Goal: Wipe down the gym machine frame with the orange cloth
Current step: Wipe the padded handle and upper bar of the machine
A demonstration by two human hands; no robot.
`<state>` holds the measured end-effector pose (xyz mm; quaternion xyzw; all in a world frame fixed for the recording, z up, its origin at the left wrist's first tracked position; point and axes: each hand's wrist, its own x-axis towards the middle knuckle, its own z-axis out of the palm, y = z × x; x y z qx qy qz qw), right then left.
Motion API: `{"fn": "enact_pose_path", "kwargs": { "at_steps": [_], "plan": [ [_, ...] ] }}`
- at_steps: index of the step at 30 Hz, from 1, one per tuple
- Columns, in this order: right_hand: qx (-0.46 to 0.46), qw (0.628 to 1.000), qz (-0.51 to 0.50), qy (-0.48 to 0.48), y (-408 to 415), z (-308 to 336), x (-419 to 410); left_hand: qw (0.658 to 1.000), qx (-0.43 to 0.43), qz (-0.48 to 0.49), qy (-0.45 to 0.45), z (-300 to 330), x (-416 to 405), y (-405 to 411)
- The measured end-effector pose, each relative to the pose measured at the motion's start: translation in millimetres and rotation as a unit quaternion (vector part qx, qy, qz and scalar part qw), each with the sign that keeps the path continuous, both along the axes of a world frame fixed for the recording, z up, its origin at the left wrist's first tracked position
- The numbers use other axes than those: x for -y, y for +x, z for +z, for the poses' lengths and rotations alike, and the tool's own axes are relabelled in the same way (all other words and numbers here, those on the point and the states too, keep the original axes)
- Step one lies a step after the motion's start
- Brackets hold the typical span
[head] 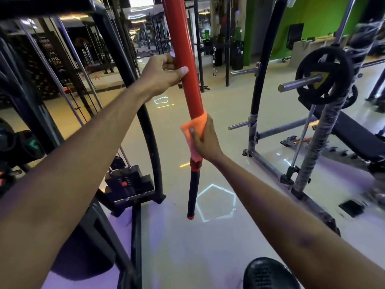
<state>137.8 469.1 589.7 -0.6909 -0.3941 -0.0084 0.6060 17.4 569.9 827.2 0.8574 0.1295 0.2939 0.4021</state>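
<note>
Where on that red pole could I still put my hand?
The red pole is bare between the left hand above and the orange cloth under the right hand. The black grip below is free too. The lower end is crowded.

Two bare forearms are seen, with no sleeve, glove, watch or ring worn on either. The left hand (164,75) and right hand (203,142) are likewise left uncovered.

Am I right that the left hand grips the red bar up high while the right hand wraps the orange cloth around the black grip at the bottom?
Not quite. The head view shows the right hand wrapping the orange cloth around the red bar, above the black grip. The left hand does grip higher up.
</note>
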Motion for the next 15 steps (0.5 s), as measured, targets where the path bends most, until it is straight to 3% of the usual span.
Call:
{"fn": "enact_pose_path", "kwargs": {
  "at_steps": [3, 5, 10, 15],
  "plan": [
    [-0.058, 0.997, 0.037, -0.030, -18.5, -36.3, 9.5, 1.000, 0.005, -0.004, -0.009, -4.4, -3.1, 0.4],
    [-0.075, 0.996, 0.033, -0.020, -11.3, -24.8, 6.0, 1.000, 0.007, -0.010, -0.020, -4.9, -5.7, 1.0],
    [-0.022, 0.999, 0.025, 0.041, 0.5, 14.5, -2.5, 1.000, 0.020, -0.015, -0.009, -11.9, -5.0, 0.9],
    [-0.070, 0.994, 0.052, -0.068, -23.3, -76.7, 13.9, 1.000, -0.007, -0.018, 0.021, -27.9, -4.7, -0.9]
  ]
}}
